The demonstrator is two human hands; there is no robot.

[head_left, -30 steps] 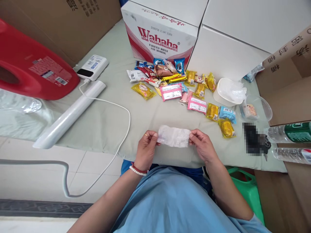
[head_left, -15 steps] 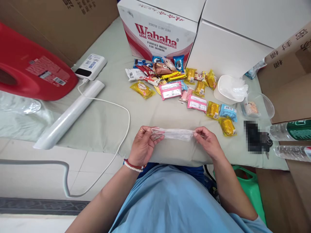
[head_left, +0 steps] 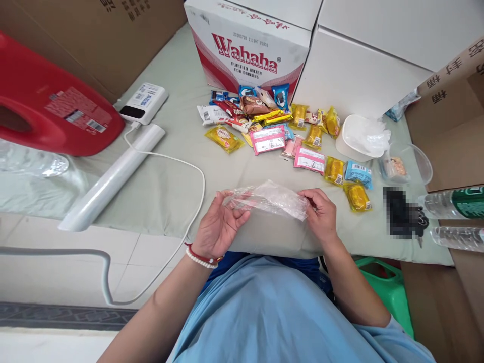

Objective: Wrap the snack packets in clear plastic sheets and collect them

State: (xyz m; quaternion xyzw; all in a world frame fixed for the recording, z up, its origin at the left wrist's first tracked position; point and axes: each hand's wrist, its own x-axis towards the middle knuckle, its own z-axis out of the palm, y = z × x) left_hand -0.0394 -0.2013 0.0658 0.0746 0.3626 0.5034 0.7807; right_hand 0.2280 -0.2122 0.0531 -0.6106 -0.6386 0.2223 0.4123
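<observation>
A clear, thin plastic bag [head_left: 270,199] stretches between my two hands above the front of the covered table. My left hand [head_left: 223,222], palm turned up, has hold of the bag's left end, and the film lies over some of its fingertips. At the other end, my right hand [head_left: 320,212] pinches the bag between thumb and fingers. Beyond the bag lie several wrapped snacks, among them a pink-and-white packet [head_left: 268,140], a yellow packet [head_left: 224,139] and a blue packet [head_left: 358,174].
A Wahaha carton [head_left: 249,55] stands behind the snacks. To the left are a red jug [head_left: 49,101], a white power bank [head_left: 144,103] with a cable and a plastic roll [head_left: 113,176]. A white tub [head_left: 350,138], a clear container [head_left: 395,166] and plastic bottles [head_left: 459,238] occupy the right.
The bag was a narrow gathered strip and is now spread wider, its film raised in the middle. My left hand has shifted slightly left, its palm more exposed.
</observation>
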